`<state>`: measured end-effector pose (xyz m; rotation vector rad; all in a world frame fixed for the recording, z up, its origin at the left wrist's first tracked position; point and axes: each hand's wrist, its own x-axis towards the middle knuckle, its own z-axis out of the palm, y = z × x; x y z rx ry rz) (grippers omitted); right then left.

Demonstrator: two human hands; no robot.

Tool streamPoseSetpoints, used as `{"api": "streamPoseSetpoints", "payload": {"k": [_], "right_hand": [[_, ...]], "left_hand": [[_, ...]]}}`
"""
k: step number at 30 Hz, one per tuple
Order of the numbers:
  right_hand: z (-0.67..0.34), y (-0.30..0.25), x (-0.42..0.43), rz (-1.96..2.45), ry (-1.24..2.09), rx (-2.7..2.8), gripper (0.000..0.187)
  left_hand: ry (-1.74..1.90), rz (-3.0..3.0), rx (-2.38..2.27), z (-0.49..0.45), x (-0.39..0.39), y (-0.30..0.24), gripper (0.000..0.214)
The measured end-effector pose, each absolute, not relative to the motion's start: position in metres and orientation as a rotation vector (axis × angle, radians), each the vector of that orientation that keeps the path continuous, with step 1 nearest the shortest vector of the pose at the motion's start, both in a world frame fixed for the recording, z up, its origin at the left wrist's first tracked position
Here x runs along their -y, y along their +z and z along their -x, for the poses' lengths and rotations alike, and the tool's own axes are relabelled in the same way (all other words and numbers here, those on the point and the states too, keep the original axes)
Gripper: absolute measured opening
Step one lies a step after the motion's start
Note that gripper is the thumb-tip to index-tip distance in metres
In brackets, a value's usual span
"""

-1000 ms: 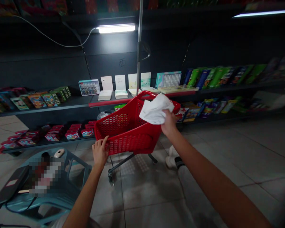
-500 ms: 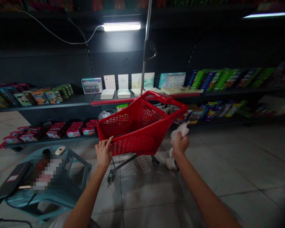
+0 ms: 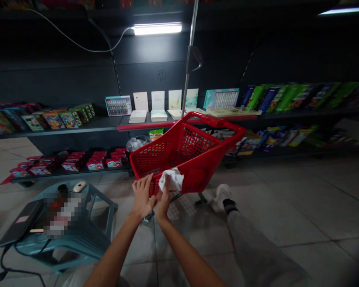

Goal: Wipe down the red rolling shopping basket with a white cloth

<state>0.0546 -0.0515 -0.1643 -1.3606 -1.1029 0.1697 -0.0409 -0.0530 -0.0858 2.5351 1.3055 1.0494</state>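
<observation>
White cloth (image 3: 176,179) meets red shopping cart (image 3: 202,175)!

Here's the right hand (image 3: 163,199), fingers closed on the cloth, up against the basket's near side, just below the rim. At its nine o'clock, the left hand (image 3: 143,195) holds the rim, thumb outside. The cart spreads from twelve to two. I'd want that cloth flat under the fingers, pressure even, left hand bracing: those wheels could roll. Farther out, plastic stool (image 3: 80,235) near nine, shelved booklets (image 3: 138,115) around twelve.
</observation>
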Motion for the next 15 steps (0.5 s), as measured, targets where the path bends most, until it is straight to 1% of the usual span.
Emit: {"api": "streamPoseSetpoints", "payload": {"k": [3, 5, 7, 9, 13, 15], "right_hand": [[-0.066, -0.187, 0.068, 1.212, 0.167, 1.593, 0.066], [-0.096, -0.195, 0.074, 1.157, 0.156, 1.885, 0.068], [-0.141, -0.198, 0.075, 1.168, 0.148, 2.006, 0.072], [-0.193, -0.195, 0.073, 1.317, 0.094, 1.772, 0.069], [-0.276, -0.178, 0.060, 1.649, 0.106, 0.780, 0.058], [-0.287, -0.167, 0.050, 1.653, 0.155, 0.619, 0.057]], "left_hand": [[1.013, -2.555, -1.318, 0.046, 0.050, -0.083, 0.079], [0.966, -2.602, -1.303, 0.051, 0.047, -0.081, 0.081], [0.947, -2.626, -1.314, 0.056, 0.044, -0.081, 0.081], [0.976, -2.616, -1.360, 0.059, 0.040, -0.083, 0.082], [1.111, -2.552, -1.441, 0.055, 0.036, -0.089, 0.081], [1.177, -2.512, -1.458, 0.050, 0.036, -0.091, 0.081]]}}
